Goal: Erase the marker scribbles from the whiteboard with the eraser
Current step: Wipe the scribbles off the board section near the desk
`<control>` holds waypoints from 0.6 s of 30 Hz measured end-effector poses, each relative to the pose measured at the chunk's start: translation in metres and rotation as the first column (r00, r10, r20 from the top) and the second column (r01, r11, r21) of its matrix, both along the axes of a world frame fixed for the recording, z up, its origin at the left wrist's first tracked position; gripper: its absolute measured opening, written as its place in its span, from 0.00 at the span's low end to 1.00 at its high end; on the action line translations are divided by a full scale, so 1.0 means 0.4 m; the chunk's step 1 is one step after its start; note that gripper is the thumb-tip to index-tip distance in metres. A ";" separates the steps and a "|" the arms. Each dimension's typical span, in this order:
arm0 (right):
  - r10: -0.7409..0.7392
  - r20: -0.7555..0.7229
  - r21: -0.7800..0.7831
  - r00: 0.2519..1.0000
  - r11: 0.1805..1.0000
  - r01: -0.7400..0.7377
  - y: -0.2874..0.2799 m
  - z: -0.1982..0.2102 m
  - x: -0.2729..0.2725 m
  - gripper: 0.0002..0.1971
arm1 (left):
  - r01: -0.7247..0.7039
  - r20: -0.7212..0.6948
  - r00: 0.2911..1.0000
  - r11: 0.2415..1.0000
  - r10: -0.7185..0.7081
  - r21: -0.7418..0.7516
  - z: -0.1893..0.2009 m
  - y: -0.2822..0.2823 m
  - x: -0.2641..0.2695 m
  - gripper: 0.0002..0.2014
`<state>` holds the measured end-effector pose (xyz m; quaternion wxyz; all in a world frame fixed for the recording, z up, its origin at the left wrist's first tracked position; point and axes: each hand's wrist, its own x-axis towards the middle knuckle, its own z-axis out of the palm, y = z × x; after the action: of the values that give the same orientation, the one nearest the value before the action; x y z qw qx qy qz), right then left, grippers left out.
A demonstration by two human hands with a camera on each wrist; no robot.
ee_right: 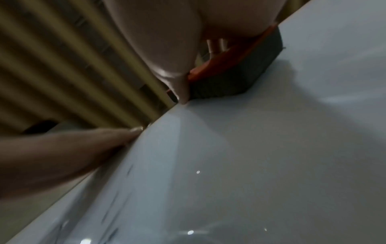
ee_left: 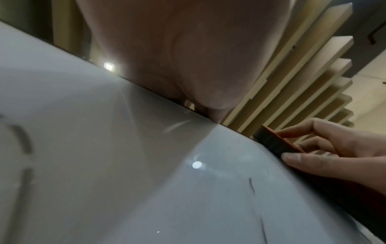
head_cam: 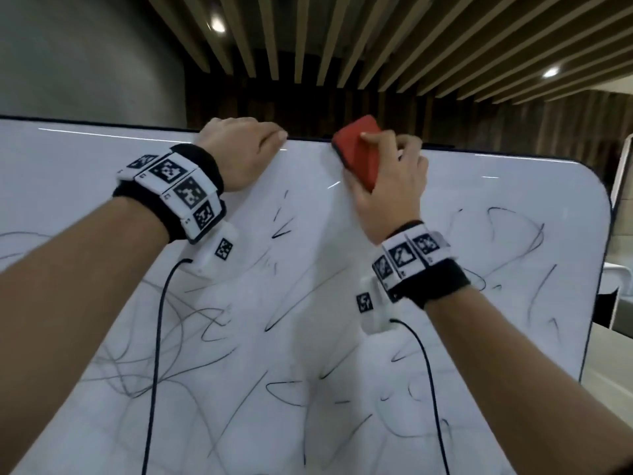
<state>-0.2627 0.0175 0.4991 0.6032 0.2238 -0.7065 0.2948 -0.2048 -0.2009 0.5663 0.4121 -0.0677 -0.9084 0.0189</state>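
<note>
A white whiteboard (head_cam: 308, 255) with a dark rim fills the head view, covered in black marker scribbles (head_cam: 281, 317) across its middle and lower area. My right hand (head_cam: 390, 180) grips a red eraser (head_cam: 356, 149) with a dark felt pad, pressed flat at the board's top edge. The eraser (ee_right: 234, 74) sits felt-down on the board (ee_right: 250, 156) in the right wrist view. My left hand (head_cam: 239, 149) holds the board's top edge, its fingers curled over the rim. The strip of board between the two hands is wiped white.
Wooden ceiling slats (head_cam: 342, 39) and two round ceiling lights (head_cam: 218, 26) lie beyond the board. The board's rounded right corner (head_cam: 596, 190) stands near a pale wall. Black cables (head_cam: 156, 354) hang from both wrist bands across the board.
</note>
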 end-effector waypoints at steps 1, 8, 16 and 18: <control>-0.022 0.006 -0.079 1.000 0.997 0.022 -0.010 0.019 -0.008 0.23 | 0.028 -0.028 0.999 1.000 -0.028 0.010 -0.003 -0.005 -0.004 0.23; 0.043 -0.047 0.393 0.998 0.919 -0.021 -0.149 -0.275 0.057 0.18 | 0.130 -0.136 0.982 0.991 -0.129 -0.001 -0.027 -0.015 -0.004 0.20; 0.009 -0.047 0.038 0.999 0.999 -0.007 -0.146 -0.111 0.039 0.20 | 0.153 -0.110 0.982 0.988 -0.151 0.018 -0.012 -0.019 -0.003 0.19; 0.046 -0.035 0.270 0.998 0.962 -0.035 -0.170 -0.274 0.064 0.19 | 0.161 -0.125 0.980 0.987 -0.158 0.018 -0.012 -0.021 -0.011 0.19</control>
<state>-0.2372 -0.0506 0.3893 0.5754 0.3242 -0.7228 0.2035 -0.2094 -0.2093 0.5616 0.4685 -0.1333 -0.8730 -0.0227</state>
